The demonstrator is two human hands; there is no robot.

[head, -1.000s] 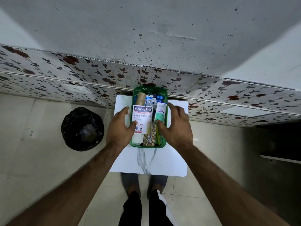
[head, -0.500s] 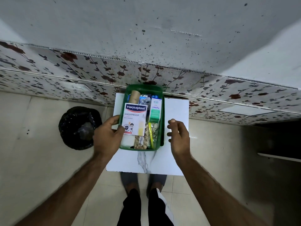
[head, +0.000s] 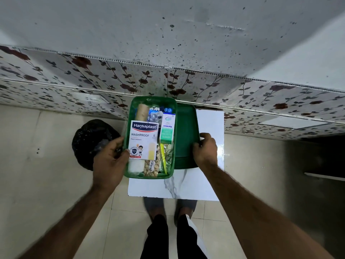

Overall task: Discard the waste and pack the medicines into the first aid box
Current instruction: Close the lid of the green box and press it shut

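The left hand (head: 110, 159) gripped the packed green first aid box (head: 150, 175) at its left wall, over the white worktop (head: 209, 120). The right hand (head: 205, 148) clasped the green lid (head: 184, 131), partly hidden behind the box. A black bin (head: 89, 135) sat on the tiled floor.

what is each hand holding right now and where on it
Left hand grips the green first aid box by its left rim. Right hand holds the green lid at its right edge.

Packed green box (head: 130, 116) in left hand (head: 110, 161), lid (head: 184, 131) in right hand (head: 205, 148).
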